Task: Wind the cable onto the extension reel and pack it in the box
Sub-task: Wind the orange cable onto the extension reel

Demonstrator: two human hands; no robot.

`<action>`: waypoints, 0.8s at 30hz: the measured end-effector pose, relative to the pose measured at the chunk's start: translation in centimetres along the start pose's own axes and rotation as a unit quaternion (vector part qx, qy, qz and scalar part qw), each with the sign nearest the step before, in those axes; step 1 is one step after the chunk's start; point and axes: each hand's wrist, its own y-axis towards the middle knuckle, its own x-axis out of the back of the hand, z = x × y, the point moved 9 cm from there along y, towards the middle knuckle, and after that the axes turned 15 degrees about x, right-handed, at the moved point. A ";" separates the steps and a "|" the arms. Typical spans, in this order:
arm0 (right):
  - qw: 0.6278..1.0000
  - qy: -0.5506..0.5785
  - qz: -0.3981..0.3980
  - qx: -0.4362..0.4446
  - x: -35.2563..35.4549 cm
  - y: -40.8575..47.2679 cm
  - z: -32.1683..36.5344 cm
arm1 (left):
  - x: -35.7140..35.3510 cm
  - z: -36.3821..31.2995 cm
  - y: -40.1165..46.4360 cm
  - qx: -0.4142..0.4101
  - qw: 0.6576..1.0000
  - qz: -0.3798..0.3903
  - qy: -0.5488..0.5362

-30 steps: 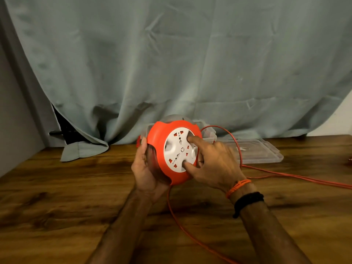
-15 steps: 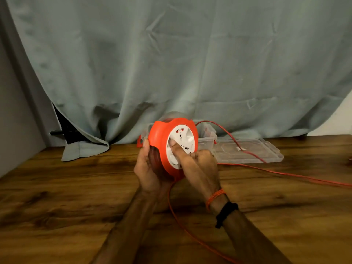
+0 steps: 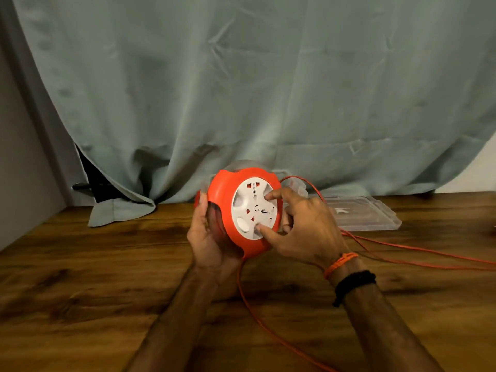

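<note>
At centre frame, the left hand cups the orange reel while the right hand, fingers spread, has swung back around the white socket disc; winding looks midway. Loose cable trails right, past the clear lid; the box sits half-hidden behind the reel.

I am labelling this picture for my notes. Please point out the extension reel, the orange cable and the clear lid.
extension reel [image 3: 222, 210]: head view, on its orange shell left of the white face.
orange cable [image 3: 418, 249]: head view, on the run lying across the table.
clear lid [image 3: 370, 216]: head view, on its flat middle.
</note>
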 end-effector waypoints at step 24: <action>0.848 0.400 -0.118 -0.327 -4.5 -2.4 -0.5 | 0.4 -1.2 -0.8 -0.105 0.988 -0.103 0.044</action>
